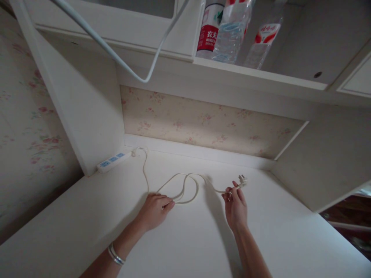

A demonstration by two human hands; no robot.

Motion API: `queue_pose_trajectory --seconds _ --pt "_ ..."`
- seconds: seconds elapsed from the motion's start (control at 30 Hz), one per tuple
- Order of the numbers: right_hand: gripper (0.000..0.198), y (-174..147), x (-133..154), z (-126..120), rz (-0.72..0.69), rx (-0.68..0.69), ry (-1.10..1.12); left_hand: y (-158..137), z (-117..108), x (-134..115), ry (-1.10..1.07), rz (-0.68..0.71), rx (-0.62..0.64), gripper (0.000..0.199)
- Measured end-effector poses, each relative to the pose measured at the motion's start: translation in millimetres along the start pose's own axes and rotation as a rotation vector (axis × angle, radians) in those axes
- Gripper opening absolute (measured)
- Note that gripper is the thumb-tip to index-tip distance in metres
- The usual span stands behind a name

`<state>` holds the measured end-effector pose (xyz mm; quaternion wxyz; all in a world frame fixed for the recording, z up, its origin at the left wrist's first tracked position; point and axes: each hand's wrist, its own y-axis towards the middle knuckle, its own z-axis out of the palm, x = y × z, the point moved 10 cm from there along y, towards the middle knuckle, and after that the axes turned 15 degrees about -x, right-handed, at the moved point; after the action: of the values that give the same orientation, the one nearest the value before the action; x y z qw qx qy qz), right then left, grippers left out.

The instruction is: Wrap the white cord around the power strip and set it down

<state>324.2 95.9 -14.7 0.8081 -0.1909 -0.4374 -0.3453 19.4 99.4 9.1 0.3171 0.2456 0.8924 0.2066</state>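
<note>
A white power strip (114, 160) with blue-marked sockets lies at the left rear of the white desktop. Its thin cream cord (198, 189) runs forward and loops across the middle. My left hand (155, 210), with a silver bracelet on the wrist, is closed on the cord where the loops begin. To the right, my right hand (236, 206) is closed round the cord's other end, its fingers just below the plug (242, 180). The plug's prongs point up and away from me. Part of the cord is hidden under my left fingers.
An overhead shelf (261, 77) holds several plastic bottles (232, 34). A pale cable (116, 58) hangs low in front of the upper cabinet. Side panels (84, 100) bound the desktop (185, 247) left and right; floral wallpaper covers the back.
</note>
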Motion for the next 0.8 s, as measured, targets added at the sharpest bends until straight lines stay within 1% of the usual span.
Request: queue_pose_trajectory --seconds 0.07,0.17,0.23,0.3,0.33,0.4,0.5,0.6,0.7,0.8 --pt "0.039 -5 1 4 -0.020 0.030 -0.026 1 0 2 -0.054 -0.026 -0.001 0.040" --pt "0.036 -17 -8 16 -0.013 0.110 -0.101 2 -3 8 -0.165 -0.094 -0.021 0.042" --pt "0.033 -25 -18 24 -0.010 0.146 -0.168 1 -3 13 -0.253 -0.158 -0.038 0.039" --pt "0.030 -31 -23 31 -0.021 0.152 -0.210 0 -3 19 -0.313 -0.224 -0.064 0.034" --pt "0.029 -34 -22 35 -0.025 0.152 -0.206 -1 -4 21 -0.313 -0.242 -0.080 0.033" --pt "0.026 -39 -16 42 -0.014 0.149 -0.131 -2 -4 20 -0.250 -0.228 -0.098 0.030" --pt "0.025 -44 1 53 0.081 0.159 0.077 -3 1 10 -0.121 -0.142 -0.064 0.029" --pt "0.024 -50 13 64 0.236 0.197 0.225 -5 5 5 -0.038 -0.106 -0.023 0.029" --pt "0.020 -59 10 76 0.398 0.276 0.243 -7 5 0 0.038 -0.052 -0.004 0.024" --pt "0.021 -74 -6 86 0.529 0.380 0.141 -8 4 -4 0.088 0.008 0.001 0.024"
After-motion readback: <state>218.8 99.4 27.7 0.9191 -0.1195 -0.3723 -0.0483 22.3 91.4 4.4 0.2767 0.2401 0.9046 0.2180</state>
